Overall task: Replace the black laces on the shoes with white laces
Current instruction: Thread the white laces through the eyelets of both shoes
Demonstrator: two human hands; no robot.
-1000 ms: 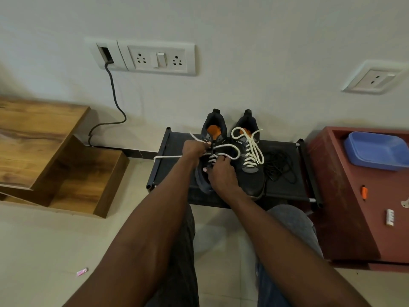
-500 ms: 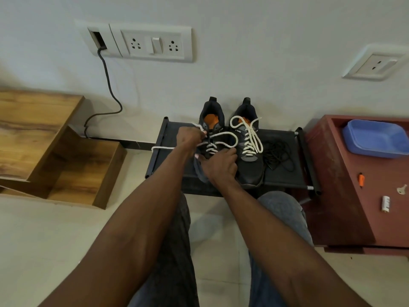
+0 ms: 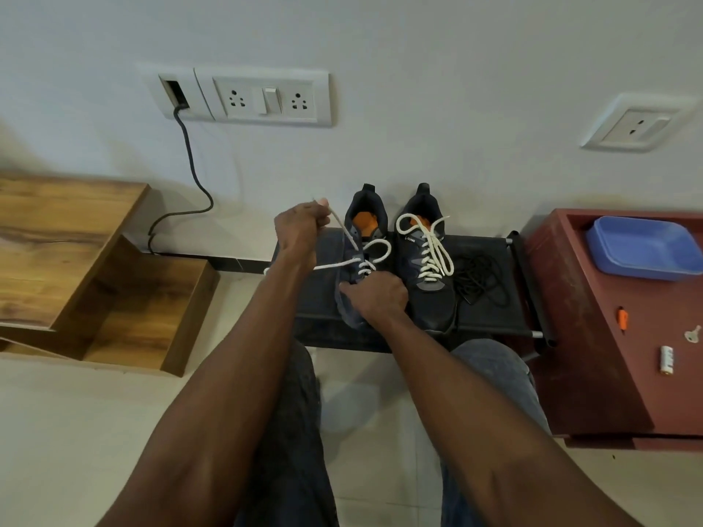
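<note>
Threading the white lace (image 3: 344,263) through the left shoe (image 3: 357,260), just left of the already white-laced right shoe (image 3: 428,260) on the black rack (image 3: 490,313). Left hand (image 3: 300,232), grip pinched tight on a lace end, raised up-left of that shoe. Right hand (image 3: 376,296), fingers curled, clamping the toe. Black laces (image 3: 477,277) heaped just right. Next, probably: draw taut, thread the following eyelet.

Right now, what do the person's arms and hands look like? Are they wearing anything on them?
Both arms are bare all the way down, with no sleeves in view. The left hand and the right hand wear no gloves, and no watch, ring or bracelet shows on either. The only clothing in view is below the arms: grey-blue trousers on the legs.
</note>
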